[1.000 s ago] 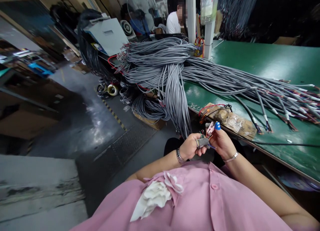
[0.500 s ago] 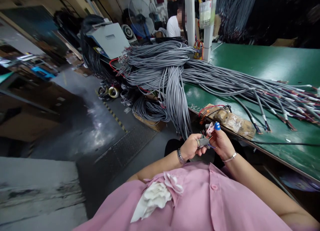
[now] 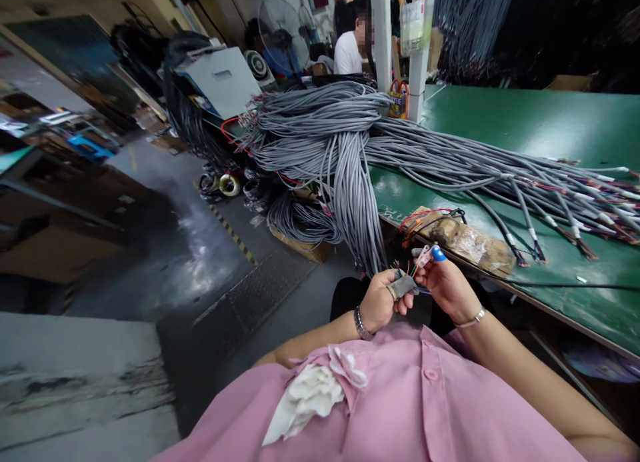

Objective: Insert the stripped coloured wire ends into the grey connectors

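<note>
Close in front of my body, my left hand (image 3: 383,301) is closed around several thin coloured wires (image 3: 407,271). Their ends fan out above the fingers in green, orange and red. A grey sleeve-like piece (image 3: 403,287) lies along the left thumb; whether it is worn or held I cannot tell. My right hand (image 3: 449,287) pinches a small pale pink clip-like piece (image 3: 424,257), just apart from the left fingers. A blue cap (image 3: 439,253) covers the right thumb tip. Purple-blue wire (image 3: 423,291) runs between the hands.
Thick bundles of grey cable (image 3: 345,155) lie over the green table (image 3: 480,115) and hang off its near edge. A taped wooden block (image 3: 467,245) sits at that edge, beside stripped cable ends (image 3: 583,249). A person in white (image 3: 347,52) is behind the posts (image 3: 383,42).
My right hand has shifted slightly right, drawing the pink piece a little away from my left hand. The left hand has turned slightly and still grips the wires.
</note>
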